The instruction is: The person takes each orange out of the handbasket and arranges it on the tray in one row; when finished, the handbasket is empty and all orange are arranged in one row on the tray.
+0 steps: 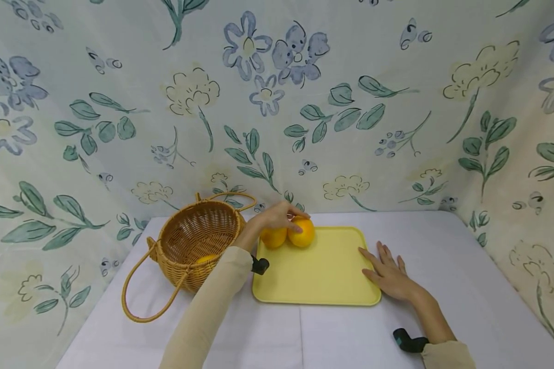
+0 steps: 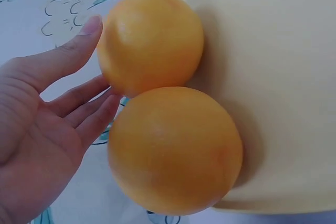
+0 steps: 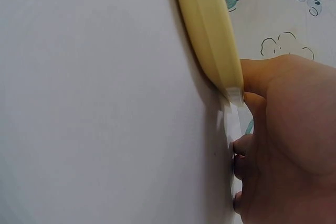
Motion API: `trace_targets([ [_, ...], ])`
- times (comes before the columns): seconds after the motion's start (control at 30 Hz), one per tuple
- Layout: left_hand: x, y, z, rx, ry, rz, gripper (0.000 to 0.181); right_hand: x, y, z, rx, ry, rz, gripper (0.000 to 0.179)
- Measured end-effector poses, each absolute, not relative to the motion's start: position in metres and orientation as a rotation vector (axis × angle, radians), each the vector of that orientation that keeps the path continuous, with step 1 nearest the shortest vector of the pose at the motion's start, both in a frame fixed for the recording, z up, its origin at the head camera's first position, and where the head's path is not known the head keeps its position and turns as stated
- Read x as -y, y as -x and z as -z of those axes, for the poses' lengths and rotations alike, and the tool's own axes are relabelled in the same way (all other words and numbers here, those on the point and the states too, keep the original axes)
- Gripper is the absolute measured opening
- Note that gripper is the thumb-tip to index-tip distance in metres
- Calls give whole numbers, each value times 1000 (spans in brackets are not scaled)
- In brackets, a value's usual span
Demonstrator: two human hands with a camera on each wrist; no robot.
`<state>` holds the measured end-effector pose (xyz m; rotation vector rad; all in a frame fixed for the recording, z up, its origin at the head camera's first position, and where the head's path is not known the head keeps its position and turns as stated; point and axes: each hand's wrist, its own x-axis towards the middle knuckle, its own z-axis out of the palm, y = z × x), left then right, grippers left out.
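Observation:
Two oranges [image 2: 152,40] [image 2: 176,150] sit side by side at the far left corner of a yellow tray [image 1: 323,271]. My left hand [image 1: 277,215] reaches over them, its thumb and spread fingers right at the upper side of the right-hand orange [image 1: 304,234]. In the left wrist view the palm faces the fruit with nothing inside it. My right hand [image 1: 390,274] lies at the tray's right edge. Its thumb reaches over the rim [image 3: 210,30], and the other fingers stretch out on the table beside it.
Left of the tray stands a wicker basket [image 1: 177,251], tipped towards me, with one handle hanging down on the table. Inside it part of another orange fruit [image 1: 206,259] shows. A white cloth covers the table [image 1: 341,338]; a flowered curtain [image 1: 268,128] hangs behind.

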<state>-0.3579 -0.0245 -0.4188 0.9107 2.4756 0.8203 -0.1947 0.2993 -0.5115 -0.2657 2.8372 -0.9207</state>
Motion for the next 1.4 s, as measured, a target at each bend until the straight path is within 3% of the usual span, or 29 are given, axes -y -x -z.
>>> trace_targets([
  [0.2,27,353,403,-2500,-959,-807,47,-298,196,512,-2836,281,921,63],
  [0.37,38,345,368,-2508,-1010,-844,47,-299,195,511,-2835,280,922,64],
  [0.57,68,339,323,-2476,-1052,-997,43,-300,195,511,-2830,275,925,65],
  [0.77,112,343,302,-2514,-1062,-994,38,-300,195,510,-2828,279,919,64],
  [1.13,203,357,320,-2533,-849,-1117,35,-295,196,509,-2823,288,931,64],
  [1.4,230,367,354,-2374,-831,-1277,31,-299,195,511,-2823,282,932,63],
])
